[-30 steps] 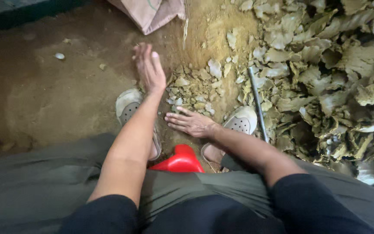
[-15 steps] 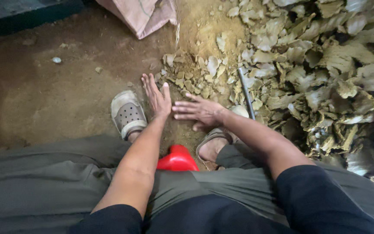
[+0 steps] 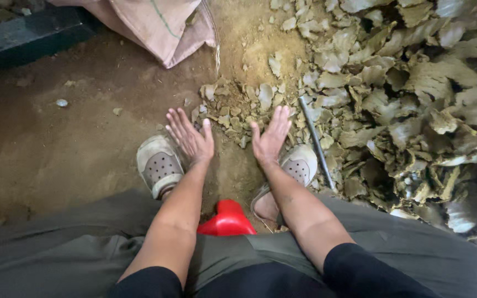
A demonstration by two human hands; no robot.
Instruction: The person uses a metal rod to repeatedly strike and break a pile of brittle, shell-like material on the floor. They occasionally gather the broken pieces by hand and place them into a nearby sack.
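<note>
I look down between my knees at a dirt floor. My left hand [image 3: 190, 137] and my right hand [image 3: 270, 136] are held flat and open, palms facing each other, just above the ground. Between and just beyond them lies a small heap of broken clay chips [image 3: 237, 110] mixed with loose soil. Neither hand holds anything. My feet wear pale perforated clogs, the left clog [image 3: 158, 164] beside my left hand and the right clog [image 3: 299, 164] beside my right hand.
A big pile of dried clay flakes [image 3: 415, 105] fills the right side. A thin metal rod [image 3: 316, 142] lies at its edge by my right foot. A pinkish sack [image 3: 161, 27] lies at the top. A red stool [image 3: 226, 219] shows under me.
Both hands drew back toward me from the chips. The left hand, earlier stretched far forward and then beside the right, now stands apart from it with palms turned inward.
</note>
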